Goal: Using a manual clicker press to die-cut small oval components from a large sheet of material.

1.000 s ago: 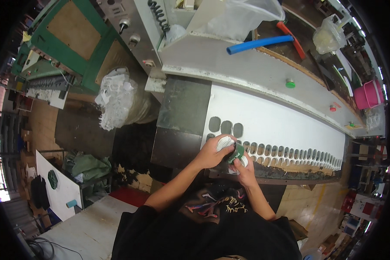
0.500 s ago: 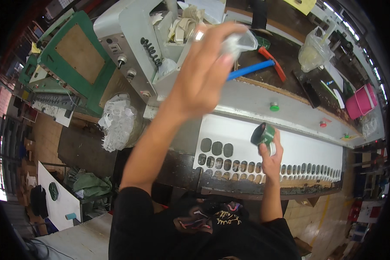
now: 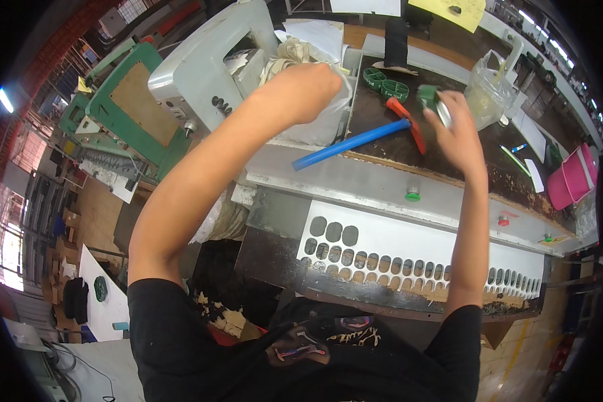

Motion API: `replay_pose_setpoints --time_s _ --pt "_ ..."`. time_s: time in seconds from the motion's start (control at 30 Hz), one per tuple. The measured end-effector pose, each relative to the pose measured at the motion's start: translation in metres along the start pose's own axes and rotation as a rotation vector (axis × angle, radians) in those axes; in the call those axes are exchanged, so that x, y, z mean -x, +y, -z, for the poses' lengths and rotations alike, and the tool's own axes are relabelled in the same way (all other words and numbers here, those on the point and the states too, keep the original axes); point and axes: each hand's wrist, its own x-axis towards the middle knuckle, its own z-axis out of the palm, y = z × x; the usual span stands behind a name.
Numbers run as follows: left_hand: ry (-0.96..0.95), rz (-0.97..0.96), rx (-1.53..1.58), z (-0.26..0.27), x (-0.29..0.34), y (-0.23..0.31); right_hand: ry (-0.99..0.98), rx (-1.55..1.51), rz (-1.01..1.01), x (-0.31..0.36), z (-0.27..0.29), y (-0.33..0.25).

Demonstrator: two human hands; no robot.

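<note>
Presently, two bare hands are working over the far side of a grey press.

Item, right hand point(image 3: 459, 130): gripping a green oval cutting die point(image 3: 427, 96), fingers bending around it. The die is hanging over the dark tabletop point(image 3: 449, 157), just beyond and right of a hammer's red head. Its green end is pointing far and left, away from the palm; blur is hiding the exact run of its long axis.

Item, white piece point(image 3: 444, 114): showing edge-on between die and palm, its long axis running mostly far to near.

Item, left hand point(image 3: 315, 90): hovering at the mouth of a clear plastic bag point(image 3: 325, 124), back upward, fingers hiding from view; whether it is gripping anything, one cannot tell.

Item, blue-handled hammer point(image 3: 355, 144): lying between the hands on the near side, handle pointing near left, head lying far right.

Item, two green dies point(image 3: 394, 90): lying side by side beyond the hammer.

Item, white sheet point(image 3: 409, 231): lying on the press bed, long axis running left to right, rows of oval cutouts lining its near edge, three larger ovals sitting at left.

Item, pink bucket point(image 3: 573, 177): standing far right.
</note>
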Motion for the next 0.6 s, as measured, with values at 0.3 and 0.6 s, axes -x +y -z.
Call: replay_pose_setpoints --time_s 0.3,0.6 --pt "0.348 0.275 0.204 0.014 0.029 -0.021 -0.664 0.553 -0.145 -0.083 -0.037 0.095" --pt "0.317 0.345 0.565 0.012 0.021 -0.04 -0.018 -0.96 0.209 -0.1 -0.056 -0.093"
